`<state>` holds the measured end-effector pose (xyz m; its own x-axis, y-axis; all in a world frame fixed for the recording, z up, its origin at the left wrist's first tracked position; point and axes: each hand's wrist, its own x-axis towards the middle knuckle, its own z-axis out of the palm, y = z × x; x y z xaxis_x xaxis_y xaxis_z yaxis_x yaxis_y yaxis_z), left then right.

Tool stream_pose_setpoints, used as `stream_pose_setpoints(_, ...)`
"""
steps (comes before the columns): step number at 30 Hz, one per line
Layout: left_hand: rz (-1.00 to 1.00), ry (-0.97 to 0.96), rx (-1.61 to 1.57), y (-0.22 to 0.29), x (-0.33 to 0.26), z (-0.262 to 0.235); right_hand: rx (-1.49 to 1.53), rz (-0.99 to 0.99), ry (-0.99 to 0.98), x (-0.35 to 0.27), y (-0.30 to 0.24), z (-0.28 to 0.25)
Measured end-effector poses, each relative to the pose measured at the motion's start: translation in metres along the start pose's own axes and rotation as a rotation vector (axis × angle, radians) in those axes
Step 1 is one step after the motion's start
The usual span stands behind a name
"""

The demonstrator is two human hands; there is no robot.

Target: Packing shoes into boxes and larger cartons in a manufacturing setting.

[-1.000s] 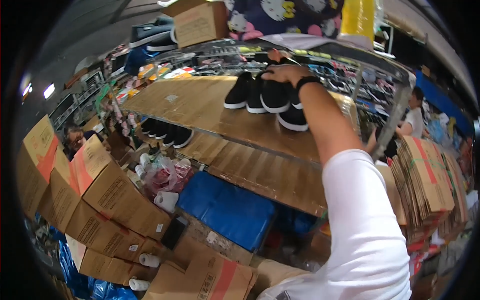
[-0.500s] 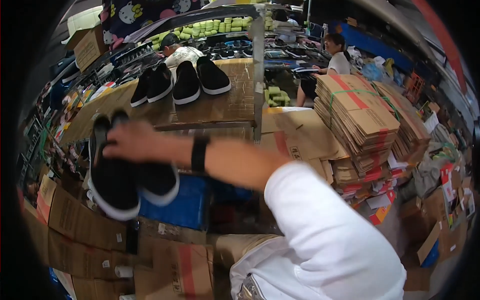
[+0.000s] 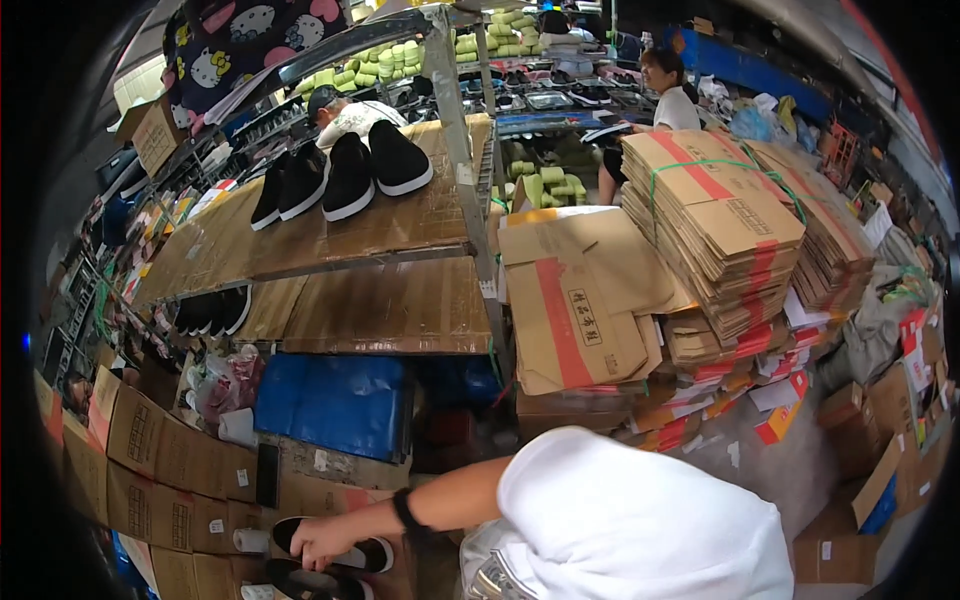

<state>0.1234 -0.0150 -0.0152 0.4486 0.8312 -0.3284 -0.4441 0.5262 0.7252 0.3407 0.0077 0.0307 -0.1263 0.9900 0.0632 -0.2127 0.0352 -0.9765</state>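
The right hand grips black shoes near cardboard boxes. The left hand's state cannot be told. Other shoes stand on the upper shelf

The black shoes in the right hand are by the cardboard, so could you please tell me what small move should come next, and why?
I would probably settle the black shoes flat on the cardboard before loosening the right hand: its fingers curl over them, and their sole contact is unclear.
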Motion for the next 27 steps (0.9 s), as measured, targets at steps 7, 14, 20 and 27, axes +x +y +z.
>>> stream_pose_setpoints(7, -0.034, -0.08, 0.036, -0.017, 0.021, 0.011, -0.56, 0.243, -0.094, -0.107, 0.012, -0.023)
stream_pose_setpoints(14, -0.051, -0.086, 0.053, -0.035, 0.04, -0.016, 0.338, 0.411, 0.083, -0.082, 0.08, -0.018)
stream_pose_setpoints(20, -0.044, -0.122, 0.066, -0.044, 0.06, -0.028, 0.05, 0.229, 0.12, -0.083, 0.072, -0.005)
stream_pose_setpoints(27, 0.009, -0.148, 0.066, -0.042, 0.074, -0.043, 0.354, 0.271, 0.14, -0.057, 0.095, -0.002)
